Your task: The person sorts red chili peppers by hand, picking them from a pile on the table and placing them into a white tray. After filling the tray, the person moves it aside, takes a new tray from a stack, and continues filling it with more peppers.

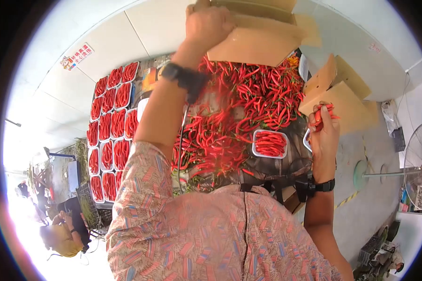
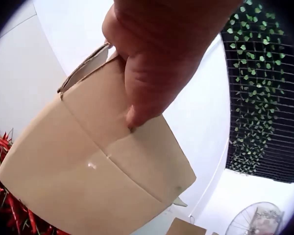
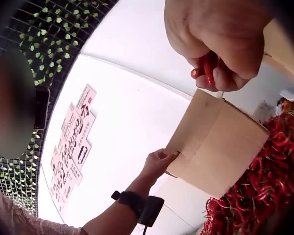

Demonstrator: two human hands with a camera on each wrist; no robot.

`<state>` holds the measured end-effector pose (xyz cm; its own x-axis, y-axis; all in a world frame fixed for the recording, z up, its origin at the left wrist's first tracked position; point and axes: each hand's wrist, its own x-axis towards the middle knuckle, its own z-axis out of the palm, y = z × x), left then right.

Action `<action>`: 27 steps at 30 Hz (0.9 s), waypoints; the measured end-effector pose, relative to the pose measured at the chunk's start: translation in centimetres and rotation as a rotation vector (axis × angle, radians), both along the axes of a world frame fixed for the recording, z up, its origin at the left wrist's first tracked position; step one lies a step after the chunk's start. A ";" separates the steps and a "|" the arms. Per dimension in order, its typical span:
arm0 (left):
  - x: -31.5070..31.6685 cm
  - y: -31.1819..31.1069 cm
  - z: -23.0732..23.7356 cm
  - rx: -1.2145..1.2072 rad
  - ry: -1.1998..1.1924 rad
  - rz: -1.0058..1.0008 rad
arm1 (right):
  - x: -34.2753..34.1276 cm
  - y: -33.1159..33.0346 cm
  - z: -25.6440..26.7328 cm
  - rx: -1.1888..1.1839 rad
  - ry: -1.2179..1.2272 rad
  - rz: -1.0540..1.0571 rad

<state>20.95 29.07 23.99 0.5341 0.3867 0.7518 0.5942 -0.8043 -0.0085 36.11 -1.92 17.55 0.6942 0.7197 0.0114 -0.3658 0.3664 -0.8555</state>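
My left hand (image 1: 209, 25) grips the upper flap of a cardboard box (image 1: 258, 44), with the thumb (image 2: 142, 93) on its outer face in the left wrist view. The box is tilted over the far part of a large heap of loose red chilies (image 1: 267, 96); its inside is mostly hidden. Off to the right, my right hand (image 1: 324, 140) holds a few red chilies (image 3: 210, 68) in its curled fingers. Near it, on the table, lies a white tray (image 1: 269, 144) filled with chilies. The edge of another white tray (image 1: 306, 139) shows beside the right hand.
Rows of chili-filled white trays (image 1: 106, 126) cover the left of the table. A second open cardboard box (image 1: 340, 91) stands at the right, beyond the right hand. Further right is a standing fan (image 1: 419, 164). Another person (image 1: 68, 229) is at the lower left, away from the table.
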 end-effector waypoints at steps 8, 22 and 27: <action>-2.8 -6.5 -4.4 0.153 -0.172 -0.133 | 0.0 2.7 4.9 0.145 -0.514 -0.332; -3.6 -7.9 -5.7 0.108 -0.090 -0.005 | 1.1 12.2 6.6 -0.260 -1.588 -0.798; -2.8 -7.1 -5.3 0.085 -0.107 0.014 | 1.2 6.7 3.1 -0.267 -1.359 -0.471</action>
<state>18.17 22.01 18.74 0.4442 0.3258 0.8346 0.6069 -0.7947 -0.0127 37.35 4.76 20.65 0.4247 0.5194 0.7415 0.8677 0.0001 -0.4971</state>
